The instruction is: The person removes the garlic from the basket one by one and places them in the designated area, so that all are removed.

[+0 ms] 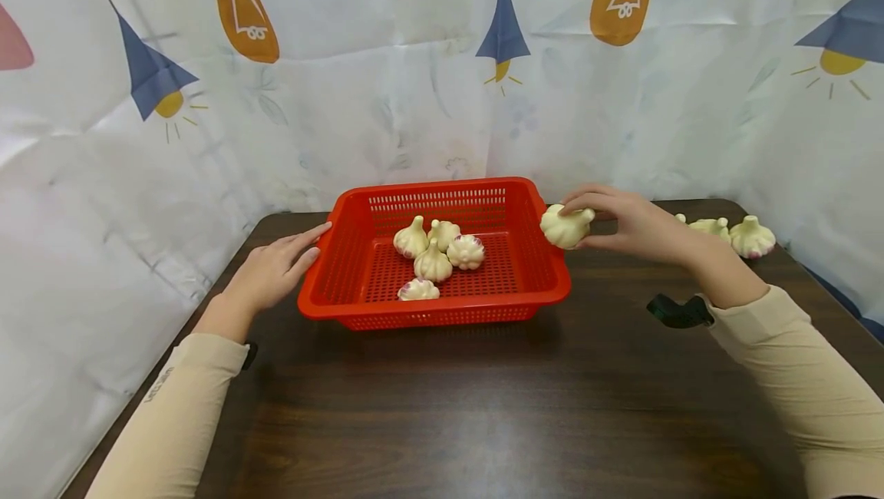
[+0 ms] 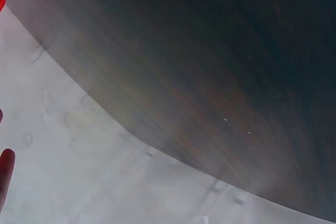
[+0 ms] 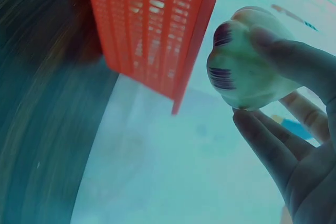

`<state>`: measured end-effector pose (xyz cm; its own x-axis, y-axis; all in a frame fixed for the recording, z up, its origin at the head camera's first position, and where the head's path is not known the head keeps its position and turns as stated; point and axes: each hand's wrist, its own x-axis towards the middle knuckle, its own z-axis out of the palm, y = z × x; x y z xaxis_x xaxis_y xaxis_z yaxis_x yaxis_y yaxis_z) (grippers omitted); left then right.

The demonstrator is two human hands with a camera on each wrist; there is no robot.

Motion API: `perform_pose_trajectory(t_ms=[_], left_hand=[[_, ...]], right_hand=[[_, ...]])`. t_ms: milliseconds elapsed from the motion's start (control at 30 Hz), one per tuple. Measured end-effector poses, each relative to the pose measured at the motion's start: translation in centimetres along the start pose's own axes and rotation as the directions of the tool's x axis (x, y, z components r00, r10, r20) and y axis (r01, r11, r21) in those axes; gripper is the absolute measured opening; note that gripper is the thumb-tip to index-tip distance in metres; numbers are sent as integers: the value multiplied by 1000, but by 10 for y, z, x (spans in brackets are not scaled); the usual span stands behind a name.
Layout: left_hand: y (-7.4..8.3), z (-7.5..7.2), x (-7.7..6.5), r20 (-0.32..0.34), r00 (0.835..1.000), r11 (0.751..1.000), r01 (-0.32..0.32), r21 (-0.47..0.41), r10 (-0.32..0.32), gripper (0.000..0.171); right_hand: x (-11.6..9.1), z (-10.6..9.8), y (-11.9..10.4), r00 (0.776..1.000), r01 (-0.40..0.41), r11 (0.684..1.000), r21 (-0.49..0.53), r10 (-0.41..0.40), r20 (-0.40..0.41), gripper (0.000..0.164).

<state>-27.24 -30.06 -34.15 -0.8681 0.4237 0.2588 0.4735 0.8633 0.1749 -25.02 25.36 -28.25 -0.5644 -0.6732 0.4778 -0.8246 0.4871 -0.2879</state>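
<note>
My right hand [image 1: 628,226] grips a garlic bulb [image 1: 565,227] between thumb and fingers, raised at the right rim of the red basket [image 1: 442,302]. In the right wrist view the bulb [image 3: 252,59] shows purple streaks, and the basket's slotted side [image 3: 152,30] is beside it. At the basket's left rim, my left hand [image 1: 272,269] reaches with extended fingers, the fingertips right at the edge. Only two fingertips [image 2: 5,169] of it show in the left wrist view. Inside the basket lie several garlic bulbs [image 1: 433,262], some pale, others marked purple.
More garlic bulbs [image 1: 752,238] sit at the table's far right corner, partly hidden behind my right forearm. The dark wooden table [image 1: 442,407] extends in front of the basket. A white patterned curtain [image 1: 428,100] hangs behind and along the left side.
</note>
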Motion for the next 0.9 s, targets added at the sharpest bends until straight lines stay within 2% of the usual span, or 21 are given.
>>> perform_pose_trajectory(t_ms=[233, 633, 900], left_hand=[[0, 0, 1, 10, 1000, 1000, 6, 2, -6, 56], [1, -2, 1, -4, 1000, 1000, -6, -3, 6, 55], [0, -1, 0, -11, 1000, 1000, -5, 0, 5, 55]], right_hand=[[-21, -8, 10, 999, 10, 1000, -15, -10, -30, 58], [-60, -17, 35, 990, -128, 992, 5, 128, -57, 60], [-82, -19, 52, 971, -233, 971, 50, 235, -39, 58]])
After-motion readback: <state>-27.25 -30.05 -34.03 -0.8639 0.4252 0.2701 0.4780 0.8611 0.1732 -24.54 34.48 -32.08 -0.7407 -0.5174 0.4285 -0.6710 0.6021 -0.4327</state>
